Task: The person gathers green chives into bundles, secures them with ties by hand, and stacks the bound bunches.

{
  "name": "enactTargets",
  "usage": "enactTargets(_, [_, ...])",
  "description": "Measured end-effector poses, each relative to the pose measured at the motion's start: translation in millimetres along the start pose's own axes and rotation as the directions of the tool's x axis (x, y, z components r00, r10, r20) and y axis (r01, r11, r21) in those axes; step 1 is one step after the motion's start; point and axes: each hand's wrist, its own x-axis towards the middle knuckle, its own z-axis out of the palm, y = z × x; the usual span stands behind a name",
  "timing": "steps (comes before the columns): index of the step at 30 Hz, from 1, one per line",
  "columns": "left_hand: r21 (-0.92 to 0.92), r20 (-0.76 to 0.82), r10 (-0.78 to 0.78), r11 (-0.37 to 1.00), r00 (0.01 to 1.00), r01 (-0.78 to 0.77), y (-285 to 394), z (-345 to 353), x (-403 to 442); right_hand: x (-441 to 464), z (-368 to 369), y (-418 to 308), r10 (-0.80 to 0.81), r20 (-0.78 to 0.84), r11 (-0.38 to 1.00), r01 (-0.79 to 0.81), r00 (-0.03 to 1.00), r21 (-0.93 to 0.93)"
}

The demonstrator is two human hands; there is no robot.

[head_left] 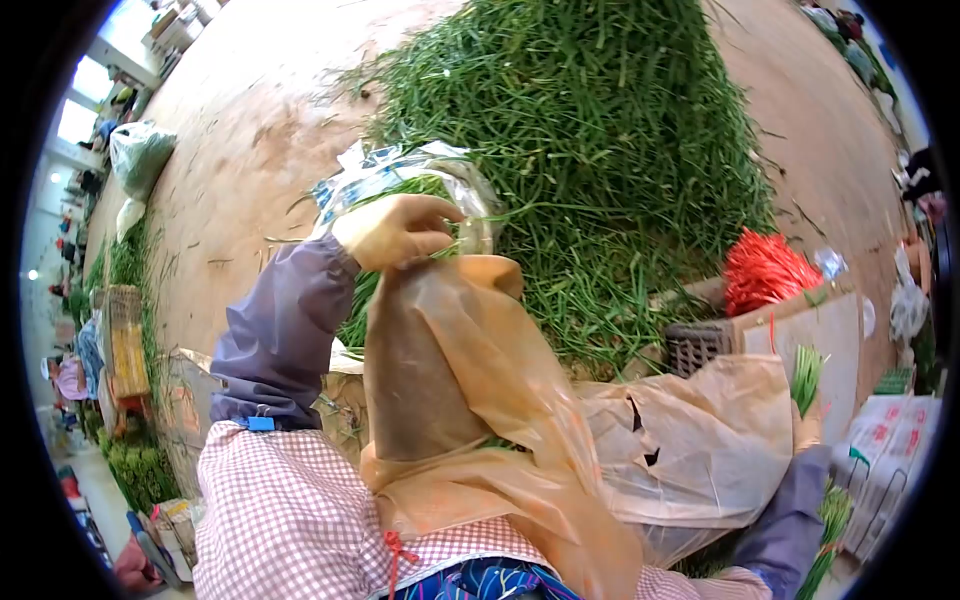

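Observation:
My left hand (395, 230) is over the near edge of a clear plastic bag (480, 205) with green stalks in it. Its fingers are bent and a little apart, with nothing visible between them. Far to the right, my right hand (806, 432) is partly hidden by its sleeve and closed around a small bundle of green stalks (806, 378). A tan plastic apron (500, 340) covers my lap and spreads right into a torn, paler sheet (690, 430). In front lies a large heap of long, thin green stalks (570, 130), similar to chives.
Red ties (765, 270) lie in a bunch on a board (820, 330) at the right, beside a dark woven basket (697, 347). White packages (888, 450) stand at the far right. Another tied green bundle (828, 530) is below my right hand. A filled bag (140, 160) and a person (72, 378) are at the left.

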Motion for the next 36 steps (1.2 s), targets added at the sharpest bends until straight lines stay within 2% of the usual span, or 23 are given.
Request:
enactTargets(1, [-0.113, -0.110, -0.060, 0.992, 0.992, 0.048, -37, 0, 3, -4, -40, -62, 0.088, 0.080, 0.984, -0.075, 0.993, -0.162])
enactTargets(3, [-0.034, -0.120, -0.171, 0.985, 0.978, 0.168, -107, 8, 8, -11, -118, -186, 0.261, 0.236, 0.859, -0.114, 0.936, -0.499])
enactTargets(5, [-0.075, -0.015, -0.266, 0.962, 0.964, 0.264, -159, 41, 18, 19, -114, -227, -0.013, 0.052, 0.811, 0.041, 0.999, -0.583])
enactTargets(6, [-0.082, -0.016, -0.270, 0.960, 0.963, 0.268, -184, 62, 21, 25, -107, -267, -0.230, 0.002, 0.939, 0.222, 0.973, -0.264])
enactTargets(7, [-0.095, -0.062, -0.352, 0.934, 0.934, 0.346, -173, 70, 20, 23, -92, -322, -0.403, -0.111, 0.908, 0.412, 0.909, 0.079])
enactTargets(8, [-0.157, -0.174, -0.414, 0.908, 0.894, 0.389, -178, 81, 24, 22, -68, -379, -0.468, -0.080, 0.815, 0.465, 0.880, 0.346])
enactTargets(9, [-0.225, -0.279, -0.473, 0.878, 0.836, 0.422, -189, 87, 30, 9, -54, -443, -0.479, 0.082, 0.780, 0.381, 0.874, 0.496])
enactTargets(10, [-0.154, -0.437, -0.389, 0.921, 0.811, 0.359, -208, 90, 36, -3, -29, -495, -0.605, 0.088, 0.724, 0.500, 0.792, 0.475])
enactTargets(11, [-0.066, -0.578, -0.288, 0.949, 0.764, 0.308, -224, 90, 41, -9, 8, -538, -0.790, 0.020, 0.540, 0.679, 0.613, 0.497])
enactTargets(12, [-0.055, -0.652, -0.285, 0.942, 0.702, 0.332, -226, 81, 45, -26, 35, -582, -0.878, 0.015, 0.410, 0.736, 0.479, 0.539])
enactTargets(13, [-0.009, -0.721, -0.214, 0.954, 0.659, 0.299, -233, 72, 50, -37, 52, -625, -0.977, 0.010, 0.184, 0.822, 0.211, 0.539])
enactTargets(14, [0.002, -0.748, -0.181, 0.961, 0.638, 0.275, -241, 61, 55, -39, 114, -645, -0.997, -0.072, -0.015, 0.839, 0.029, 0.544])
enactTargets(15, [0.017, -0.774, -0.145, 0.968, 0.616, 0.249, -249, 49, 62, -59, 138, -673, -0.998, 0.063, 0.027, 0.842, -0.008, 0.539])
enactTargets(17, [0.101, -0.766, -0.093, 0.960, 0.637, 0.261, -272, 27, 79, -80, 188, -708, -0.994, 0.059, -0.029, 0.770, -0.086, 0.637])
enactTargets(20, [0.247, -0.553, -0.115, 0.923, 0.825, 0.294, -281, 0, 103, -94, 206, -729, -0.998, 0.056, 0.044, 0.643, 0.002, 0.765])
enactTargets(23, [0.360, -0.504, -0.034, 0.900, 0.863, 0.246, -320, 4, 134, -90, 210, -729, -0.980, 0.152, 0.197, 0.487, 0.129, 0.851])
enactTargets(26, [0.278, -0.424, -0.090, 0.934, 0.901, 0.225, -332, -3, 150, -81, 212, -725, -0.912, 0.309, 0.387, 0.315, 0.268, 0.867])
enactTargets(28, [0.213, -0.416, -0.036, 0.967, 0.908, 0.137, -349, -6, 162, -75, 208, -727, -0.873, 0.349, 0.418, 0.152, 0.342, 0.896])
enactTargets(29, [0.166, -0.372, -0.097, 0.972, 0.923, 0.169, -356, -8, 165, -69, 209, -729, -0.846, 0.391, 0.441, 0.065, 0.363, 0.895])
enactTargets(31, [0.165, -0.383, -0.056, 0.978, 0.922, 0.128, -368, -8, 170, -60, 218, -735, -0.832, 0.355, 0.387, -0.011, 0.427, 0.922])
enactTargets(33, [0.107, -0.343, -0.119, 0.980, 0.932, 0.165, -370, -10, 172, -42, 230, -739, -0.819, 0.251, 0.330, 0.065, 0.516, 0.942])
enactTargets(35, [0.100, -0.286, -0.169, 0.974, 0.943, 0.205, -364, -13, 173, -28, 225, -755, -0.748, -0.001, 0.285, 0.324, 0.663, 0.902])
enactTargets(36, [0.121, -0.251, -0.189, 0.967, 0.949, 0.225, -362, -15, 174, -18, 221, -763, -0.734, -0.049, 0.341, 0.430, 0.677, 0.836])
